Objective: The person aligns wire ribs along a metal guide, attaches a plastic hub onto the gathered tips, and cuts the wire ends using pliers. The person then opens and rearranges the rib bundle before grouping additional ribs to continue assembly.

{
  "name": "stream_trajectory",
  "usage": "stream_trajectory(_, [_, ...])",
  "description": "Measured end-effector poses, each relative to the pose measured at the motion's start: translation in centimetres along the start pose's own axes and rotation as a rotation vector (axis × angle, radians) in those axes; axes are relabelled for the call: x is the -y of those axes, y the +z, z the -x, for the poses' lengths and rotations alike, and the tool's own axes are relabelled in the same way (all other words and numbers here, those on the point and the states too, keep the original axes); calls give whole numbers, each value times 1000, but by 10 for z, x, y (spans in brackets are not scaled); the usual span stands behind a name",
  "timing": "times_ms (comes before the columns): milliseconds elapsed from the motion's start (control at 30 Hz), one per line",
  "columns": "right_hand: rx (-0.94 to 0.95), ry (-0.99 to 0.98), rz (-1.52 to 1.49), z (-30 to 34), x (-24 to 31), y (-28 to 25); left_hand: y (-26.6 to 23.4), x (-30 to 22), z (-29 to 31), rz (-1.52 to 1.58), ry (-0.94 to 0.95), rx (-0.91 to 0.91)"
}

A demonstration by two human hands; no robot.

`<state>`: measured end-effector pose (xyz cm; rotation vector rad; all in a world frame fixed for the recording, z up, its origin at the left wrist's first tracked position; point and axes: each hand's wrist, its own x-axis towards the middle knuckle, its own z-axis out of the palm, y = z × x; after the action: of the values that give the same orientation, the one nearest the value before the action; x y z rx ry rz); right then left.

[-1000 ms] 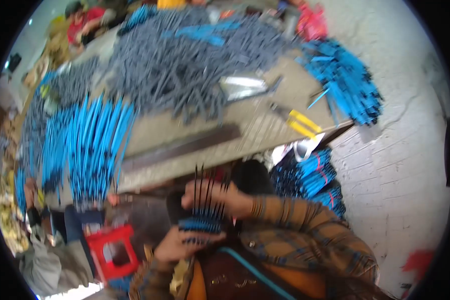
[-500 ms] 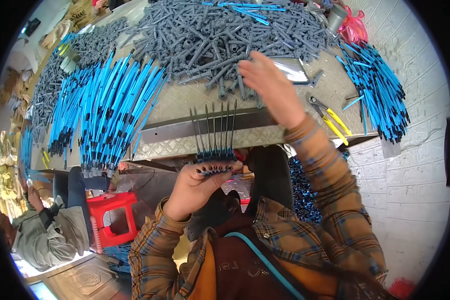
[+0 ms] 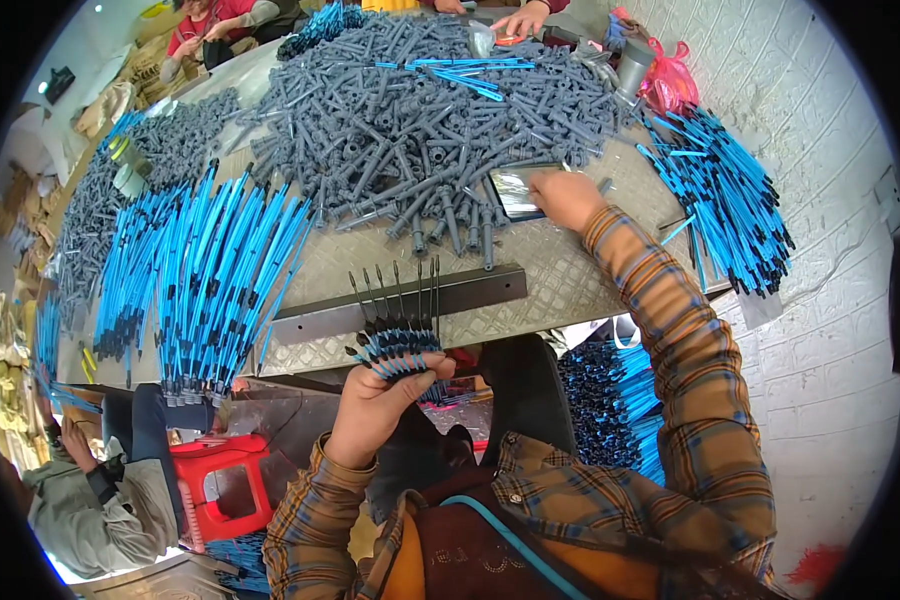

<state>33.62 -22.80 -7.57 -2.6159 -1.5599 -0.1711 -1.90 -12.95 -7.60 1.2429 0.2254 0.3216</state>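
Observation:
My left hand [image 3: 375, 400] is closed round a fanned row of thin black rods with blue bands [image 3: 398, 345], held upright just off the table's near edge. Their tips stand in front of a dark metal bar [image 3: 470, 292] lying along that edge. My right hand [image 3: 568, 200] is on the table with its fingers curled at the right side of a flat, dark-rimmed smartphone [image 3: 515, 192]. Its screen reflects bright light, and the hand covers part of it. A big heap of grey plastic plugs [image 3: 400, 130] lies just beyond the phone.
Bundles of blue rods with black ends lie at left [image 3: 220, 290] and right [image 3: 725, 200]. More blue rods [image 3: 460, 72] rest on the heap. A red stool [image 3: 220, 485] and a seated person [image 3: 110, 500] are at left. Another person's hand [image 3: 522, 20] reaches in at the far edge.
My right hand has come down from above the table onto the phone, its fingers now curled. The rods in my left hand have tilted. The view has shifted; the yellow-handled pliers are no longer visible.

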Motion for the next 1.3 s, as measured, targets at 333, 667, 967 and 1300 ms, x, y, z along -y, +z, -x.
stream_trajectory(333, [-143, -73, -78, 5, -2, -4, 2, -9, 0, 20, -32, -6])
stream_trajectory(667, [-245, -5, -213, 6, 1, 5, 4, -7, 3, 44, -33, -31])
stream_trajectory(967, [-403, -196, -385, 11, 7, -18, 6, -7, -8, 17, -6, -52])
stream_trajectory(1300, [-283, -564, -740, 93, 146, -89, 7, -2, -4, 49, 0, -78])
